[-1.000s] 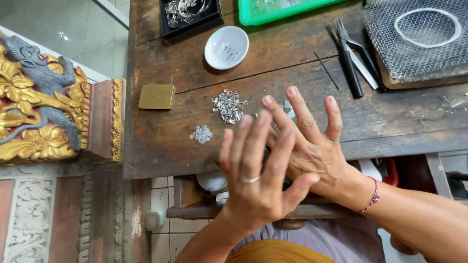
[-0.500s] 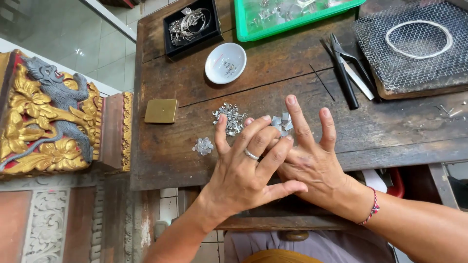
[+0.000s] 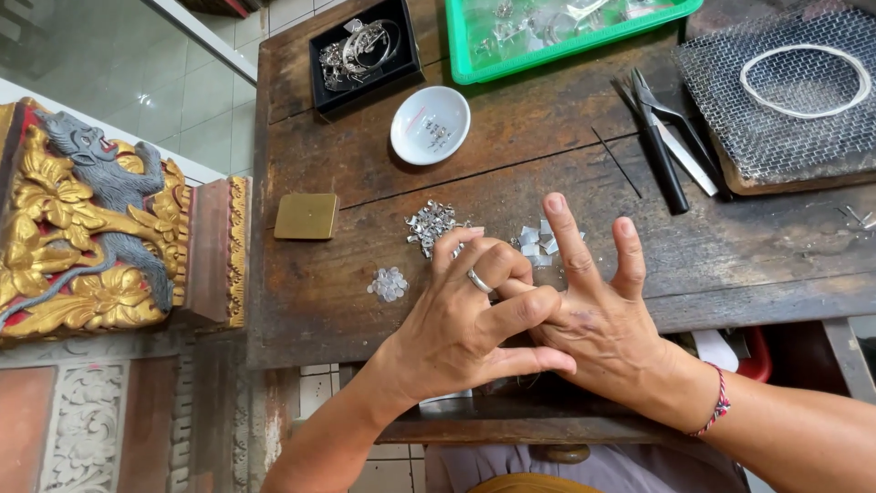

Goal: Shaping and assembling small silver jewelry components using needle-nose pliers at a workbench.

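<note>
Both my hands hover over the near edge of a worn wooden workbench (image 3: 365, 310). My left hand (image 3: 461, 324), with a silver ring on one finger, lies across my right hand (image 3: 607, 319) and curls its fingers around the right hand's inner finger. My right hand, with a red cord bracelet at the wrist, has its other fingers spread and pointing away from me, and it holds nothing. Just past the fingertips lie a heap of small silver pieces (image 3: 431, 224), a few flat silver squares (image 3: 538, 242) and a small cluster of tiny discs (image 3: 389, 284).
A brass square plate (image 3: 306, 216), a white dish (image 3: 430, 125), a black box of silver jewellery (image 3: 362, 50) and a green tray (image 3: 566, 27) sit farther back. Black tweezers (image 3: 666, 137) and a wire-mesh block (image 3: 785, 91) lie at right. A gilded carved panel (image 3: 91, 219) stands at left.
Both hands have moved forward over the bench edge. My left hand's fingers, flat and spread before, have curled shut around my right hand's finger.
</note>
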